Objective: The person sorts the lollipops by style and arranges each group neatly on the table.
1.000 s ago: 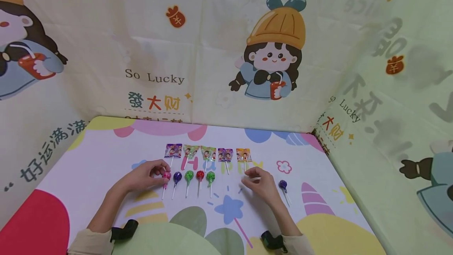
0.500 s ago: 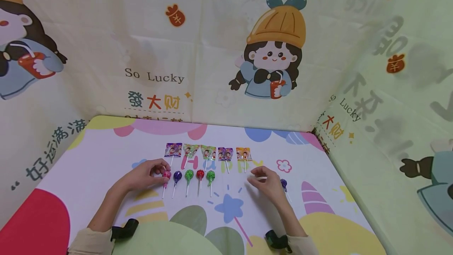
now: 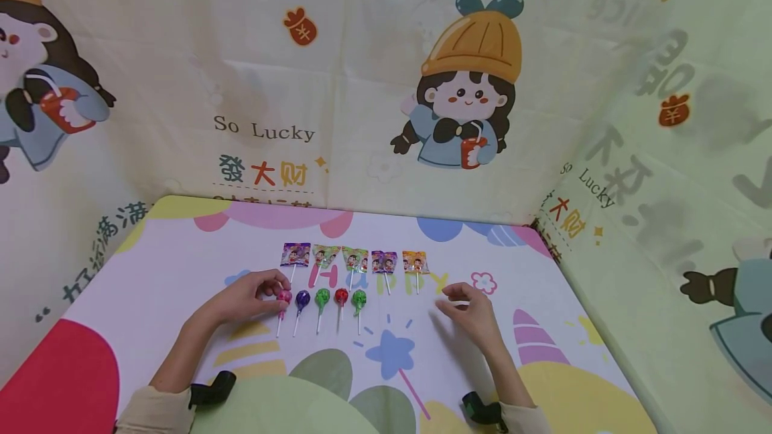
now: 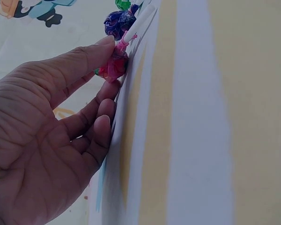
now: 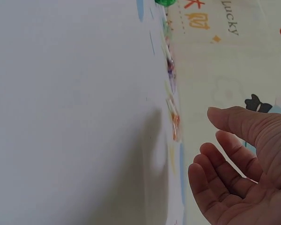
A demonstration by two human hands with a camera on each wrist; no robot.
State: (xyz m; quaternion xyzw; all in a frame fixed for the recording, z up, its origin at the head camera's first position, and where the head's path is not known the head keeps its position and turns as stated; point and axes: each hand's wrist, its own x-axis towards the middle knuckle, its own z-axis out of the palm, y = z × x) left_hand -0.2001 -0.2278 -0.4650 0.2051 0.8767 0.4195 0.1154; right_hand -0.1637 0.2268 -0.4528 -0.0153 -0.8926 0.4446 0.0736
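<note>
My left hand [image 3: 250,300] pinches the head of a pink lollipop [image 4: 113,68] between thumb and fingers, at the left end of a row on the table. Beside it lie a purple lollipop [image 3: 303,301], a green lollipop [image 3: 322,298], a red lollipop [image 3: 341,297] and another green lollipop [image 3: 359,300], sticks toward me. To the right of the row, my right hand [image 3: 473,317] hovers over the table with fingers loosely bent and nothing between them, as the right wrist view also shows. A separate purple lollipop near it is hidden from the head view.
Behind the row lie several lollipops in flat printed wrappers, from a purple packet [image 3: 295,255] to an orange packet [image 3: 415,262]. A patterned cloth covers the table [image 3: 446,380]. Printed curtains [image 3: 362,86] hang at the back and both sides.
My right hand has moved to the right, away from the orange packet's stick, and now covers the separate purple lollipop. My left hand has stayed on the pink lollipop.
</note>
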